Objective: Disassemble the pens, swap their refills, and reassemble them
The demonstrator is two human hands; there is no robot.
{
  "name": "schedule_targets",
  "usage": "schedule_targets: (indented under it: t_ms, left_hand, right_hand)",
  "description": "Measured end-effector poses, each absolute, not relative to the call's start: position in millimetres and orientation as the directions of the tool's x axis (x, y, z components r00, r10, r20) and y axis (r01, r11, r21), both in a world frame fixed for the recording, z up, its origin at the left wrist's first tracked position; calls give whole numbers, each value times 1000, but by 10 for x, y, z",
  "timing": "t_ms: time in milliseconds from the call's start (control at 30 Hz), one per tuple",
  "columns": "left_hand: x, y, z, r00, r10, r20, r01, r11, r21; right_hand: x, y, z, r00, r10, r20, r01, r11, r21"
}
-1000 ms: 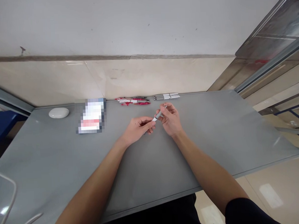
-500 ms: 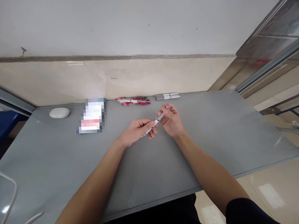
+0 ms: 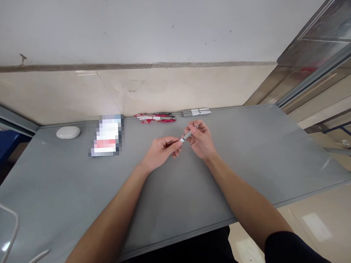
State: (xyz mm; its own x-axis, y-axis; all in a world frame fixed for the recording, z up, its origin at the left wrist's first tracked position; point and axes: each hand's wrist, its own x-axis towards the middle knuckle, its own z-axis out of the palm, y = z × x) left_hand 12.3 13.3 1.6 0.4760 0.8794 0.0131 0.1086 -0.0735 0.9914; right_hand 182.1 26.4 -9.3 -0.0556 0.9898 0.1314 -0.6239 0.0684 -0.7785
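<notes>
A white and grey pen (image 3: 187, 136) is held slantwise above the table, between both of my hands. My left hand (image 3: 162, 150) pinches its lower white end, which the fingers mostly cover. Around the grey upper part, near the metal tip, the fingers of my right hand (image 3: 201, 140) are closed. Just beyond the hands, several white and grey pens (image 3: 195, 112) lie side by side at the back of the table. To their left is a small heap of red, white and dark pens and pen parts (image 3: 156, 117).
The grey table (image 3: 179, 209) runs against a tiled wall (image 3: 162, 85). A phone with a blurred-out screen (image 3: 107, 134) lies left of the pens, and a white rounded object (image 3: 68, 132) sits farther left. A white cable-like loop (image 3: 15, 227) shows at the lower left.
My left hand has shifted slightly along the pen, and the pen's lower end that stuck out below the fingers no longer shows. The right hand stays almost in place.
</notes>
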Motion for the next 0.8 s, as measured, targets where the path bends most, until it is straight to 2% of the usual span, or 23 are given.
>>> schedule_targets:
  t_ms: [200,433,667,800]
  left_hand:
    - [115,114,50,518,855,-4,46,-23,999]
    - [84,93,96,613,778,-135,30,147,989]
    - [114,126,50,519,854,-25,107,-36,994]
    - [129,139,8,456,890,8,117,-68,991]
  right_hand:
    - [1866,265,-112,-92,984,150,-634,59,-771]
    - [1842,241,-100,-85,983,164,-653,69,-754]
    - [1812,252,-84,12,995,99,-600,86,-796]
    - [1802,260,-76,53,995,88,-580,103,-808]
